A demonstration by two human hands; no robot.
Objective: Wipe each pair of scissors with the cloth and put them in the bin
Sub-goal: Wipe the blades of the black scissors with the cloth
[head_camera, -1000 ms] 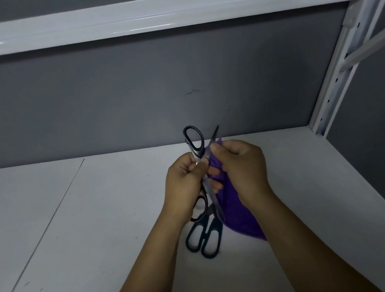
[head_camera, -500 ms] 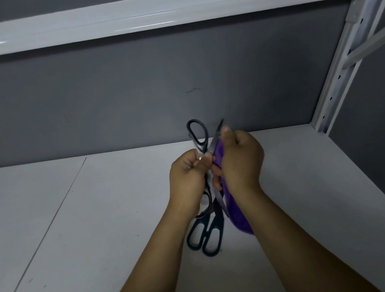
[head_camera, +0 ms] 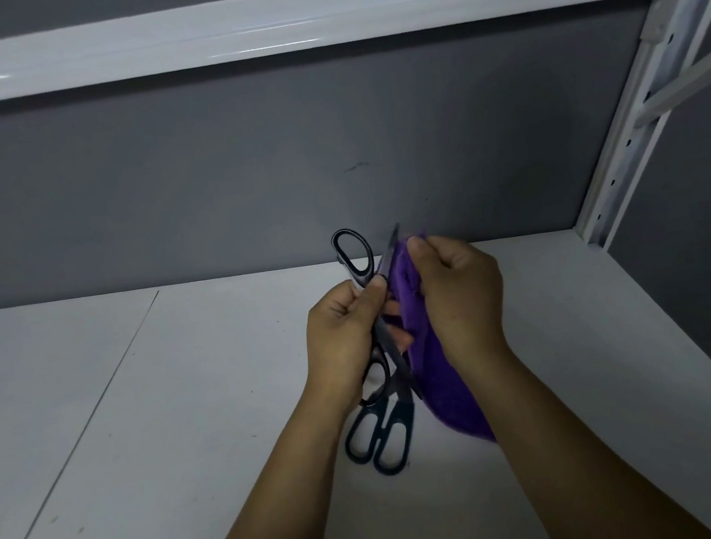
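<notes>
Two hands wipe a pair of black scissors with a purple cloth above a white shelf.

The left hand (head_camera: 345, 329) has its fingers (head_camera: 374, 287) curled round the black scissors (head_camera: 364, 277), which are spread open, one handle loop standing above the fist and one below. The right hand (head_camera: 461, 296) pinches the purple cloth (head_camera: 444, 388) round one blade, whose tip shows just above the fingers (head_camera: 418, 247); the rest of the cloth hangs down under the wrist. A second, dark pair of scissors (head_camera: 397, 410) lies flat on the shelf (head_camera: 181, 405) beneath the hands, handles toward the person. Behind is a grey wall (head_camera: 197, 177).
</notes>
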